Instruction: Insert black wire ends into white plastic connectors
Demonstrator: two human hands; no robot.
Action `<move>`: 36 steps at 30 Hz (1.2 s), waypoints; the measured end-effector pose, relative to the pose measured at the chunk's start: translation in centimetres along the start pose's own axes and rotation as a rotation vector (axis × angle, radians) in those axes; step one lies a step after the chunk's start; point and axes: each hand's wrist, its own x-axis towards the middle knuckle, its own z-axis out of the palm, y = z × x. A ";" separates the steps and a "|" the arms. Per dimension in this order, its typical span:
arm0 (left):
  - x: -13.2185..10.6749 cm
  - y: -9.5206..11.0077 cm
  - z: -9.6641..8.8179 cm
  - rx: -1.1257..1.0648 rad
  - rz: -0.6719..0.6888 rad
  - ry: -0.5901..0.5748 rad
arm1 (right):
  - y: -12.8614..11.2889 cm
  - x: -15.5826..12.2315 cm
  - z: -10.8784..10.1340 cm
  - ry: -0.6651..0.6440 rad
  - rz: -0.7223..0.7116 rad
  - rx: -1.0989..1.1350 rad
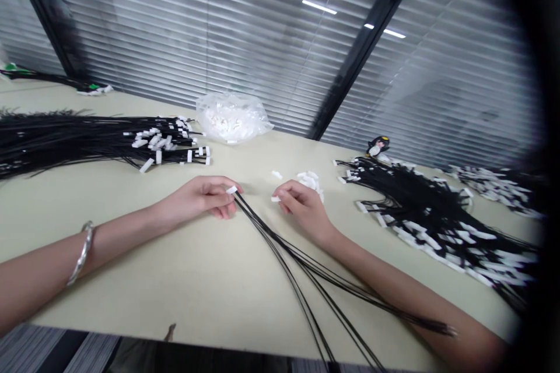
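White connector [231, 190] pinched in left hand [214, 195], black wires [275, 236] trailing rightward

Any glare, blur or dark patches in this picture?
Head view: bright white streaks like glare cross the blinds; head view: the right edge falls into soft-edged black; head view: the rightmost white connectors look blurrier than the left hand.
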 end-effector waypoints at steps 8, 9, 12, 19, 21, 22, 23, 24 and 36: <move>-0.4 0.5 0.6 -0.212 -0.043 -0.033 | -0.6 -0.5 0.9 -0.114 0.032 0.233; -0.4 0.4 0.6 -0.172 -0.023 -0.063 | -0.7 -0.5 1.0 -0.128 0.030 0.249; -0.4 -0.1 0.9 -0.137 0.052 -0.148 | -1.1 -0.7 1.1 -0.167 0.020 0.255; -0.5 -0.2 2.1 -0.057 0.045 -0.145 | -2.3 -1.7 2.0 -0.228 -0.080 0.326; -0.5 -0.2 2.3 -0.048 0.038 -0.149 | -2.4 -2.0 2.2 -0.194 -0.100 0.304; -0.5 -0.2 2.3 -0.043 0.042 -0.164 | -2.5 -2.1 2.3 -0.171 -0.105 0.280; -0.5 -0.3 2.3 -0.038 0.049 -0.180 | -2.5 -2.2 2.3 -0.153 -0.104 0.250; -0.4 -0.3 2.2 -0.032 0.057 -0.196 | -2.5 -2.2 2.4 -0.143 -0.103 0.217; -0.4 -0.2 2.2 -0.009 0.035 -0.197 | -2.2 -1.7 2.2 -0.166 -0.100 0.100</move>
